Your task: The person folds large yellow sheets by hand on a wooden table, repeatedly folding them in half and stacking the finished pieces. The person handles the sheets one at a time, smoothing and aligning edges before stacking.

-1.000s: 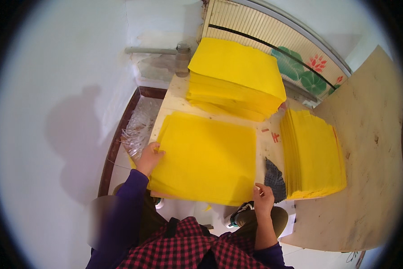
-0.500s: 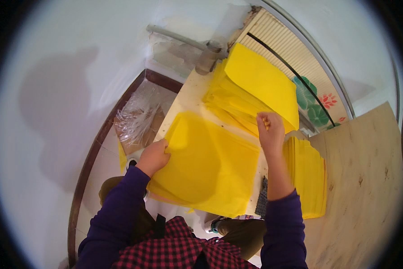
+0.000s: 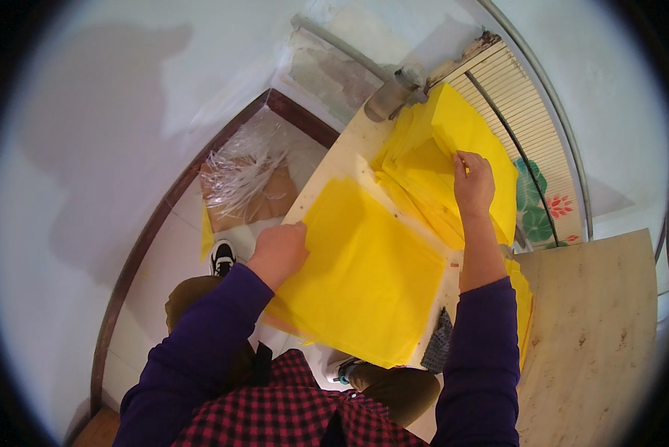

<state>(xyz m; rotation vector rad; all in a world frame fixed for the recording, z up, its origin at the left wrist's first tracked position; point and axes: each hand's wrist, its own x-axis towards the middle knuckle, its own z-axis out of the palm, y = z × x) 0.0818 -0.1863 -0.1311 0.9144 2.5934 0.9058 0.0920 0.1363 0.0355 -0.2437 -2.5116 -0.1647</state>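
Note:
A square yellow cloth-like sheet (image 3: 364,276) lies flat across the pale board in front of me. My left hand (image 3: 281,255) is closed at its left edge, thumb on top. Farther back on the right, my right hand (image 3: 474,182) pinches the edge of a yellow sheet on a thick, uneven stack of yellow sheets (image 3: 491,141). Just under its fingers, the edge of the stack looks lifted and folded. Whether one layer or several are in the pinch is hard to see.
A grey-brown cylinder (image 3: 388,100) stands at the board's far end. Right of the sheet lies a dark grey textured cloth (image 3: 439,346). More yellow sheets (image 3: 523,313) sit behind my right forearm, beside a wooden panel (image 3: 595,313). Clear plastic strands (image 3: 241,175) lie on cardboard at left.
My right hand has moved to the stack's edge and now pinches a sheet there, the edge lifting. My left hand stays at the flat sheet's left edge. The whole view has shifted.

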